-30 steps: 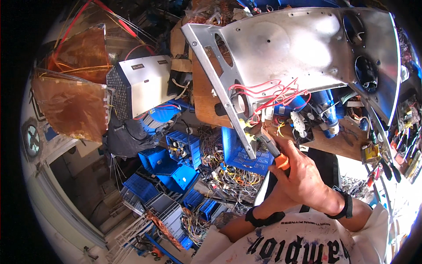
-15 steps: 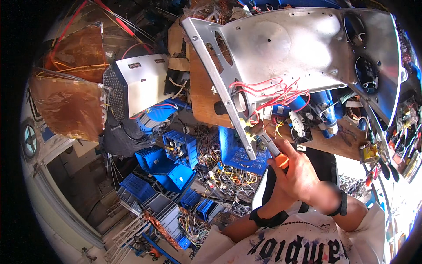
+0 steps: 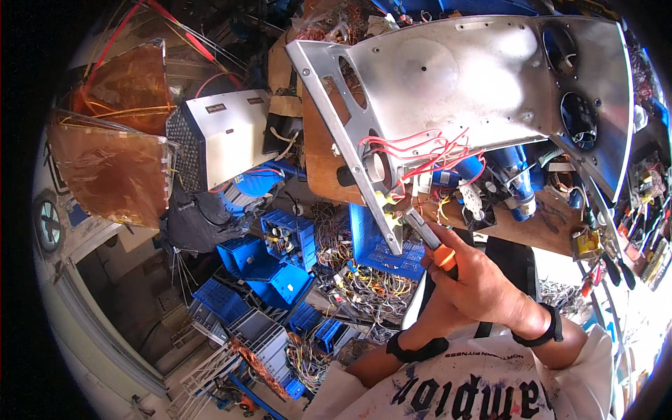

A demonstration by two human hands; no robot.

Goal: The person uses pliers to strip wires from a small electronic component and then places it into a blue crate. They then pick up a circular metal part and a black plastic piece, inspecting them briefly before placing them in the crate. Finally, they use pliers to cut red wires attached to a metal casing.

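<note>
Both my hands are closed round orange-handled pliers (image 3: 443, 257) near the lower end of a bent sheet-metal chassis (image 3: 420, 84). My right hand (image 3: 483, 280) lies on top, its fingers wrapped over the handles. My left hand (image 3: 437, 315) presses against it from the left and below, with most of its fingers hidden. The metal head of the pliers reaches the chassis's narrow flange, beside a small yellow part (image 3: 386, 199). Whether the jaws touch that part is hard to make out. Red wires (image 3: 437, 150) hang loose from the chassis just above.
Under the chassis is a wooden tabletop (image 3: 325, 171) with blue cylinders (image 3: 516, 185) on it. Blue crates (image 3: 378, 245) and heaps of wire (image 3: 378, 287) lie on the left below. A white metal box (image 3: 231, 140) stands farther left. Hand tools (image 3: 616, 269) crowd the right edge.
The chassis has shifted slightly left in view, its near end a little higher. The pliers and both hands have moved slightly with it, the grip staying closed.
</note>
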